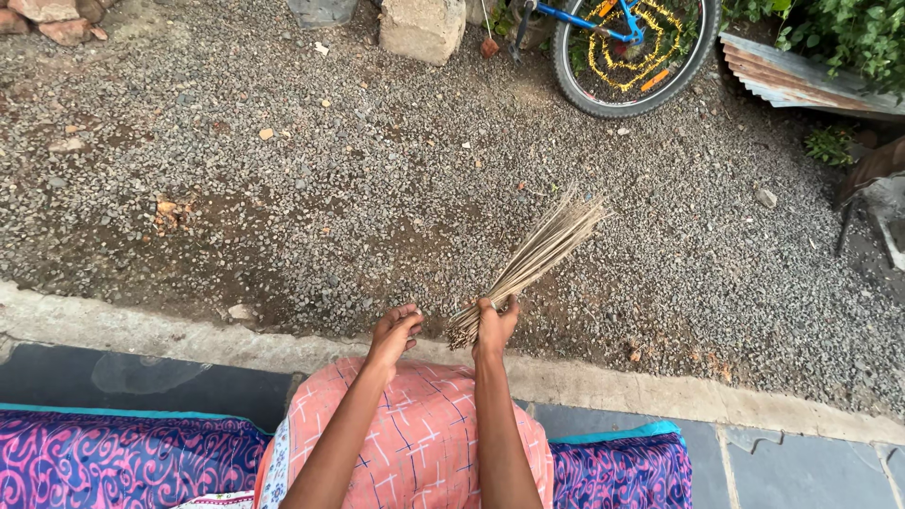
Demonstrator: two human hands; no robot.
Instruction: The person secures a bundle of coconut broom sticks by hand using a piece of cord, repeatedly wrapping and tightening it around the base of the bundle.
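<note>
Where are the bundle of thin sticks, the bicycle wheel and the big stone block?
bundle of sticks (542,253): head view, middle of the stalks.
bicycle wheel (577,87): head view, lower left of the black tyre.
stone block (421,28): head view, its front face.

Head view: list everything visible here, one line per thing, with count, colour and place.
stick broom: one, pale tan bundle of thin sticks, centre, fanning up and to the right over the gravel
gravel ground: one stretch, grey with brown patches, most of the upper picture
concrete kerb: one, light grey, running across below the gravel
bicycle wheel: one, black tyre with blue frame and yellow-orange trim, top right
stone block: one, beige, top centre
corrugated sheet: one, rusty grey, top right
plants: green, top right corner
patterned cloth: purple and pink, bottom
pink garment: one, over the lap, bottom centre
left hand: one, beside the broom's base, grip unclear
right hand: one, closed around the broom's base
</note>
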